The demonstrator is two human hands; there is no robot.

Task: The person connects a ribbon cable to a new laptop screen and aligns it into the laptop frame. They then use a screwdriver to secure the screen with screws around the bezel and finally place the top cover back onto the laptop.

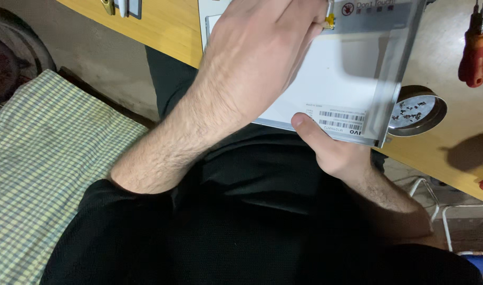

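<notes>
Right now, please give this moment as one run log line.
left hand: flat on panel | right hand: grips panel edge | screw dish: beside panel

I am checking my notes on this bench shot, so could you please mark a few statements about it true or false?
1. The right hand grips the near edge of the flat white panel. True.
2. The left hand hangs clear of the panel. False: it rests on top of it.
3. The round metal dish holds small dark screws. True.
4. The red-handled screwdriver is in a hand. False: it lies on the table.
</notes>
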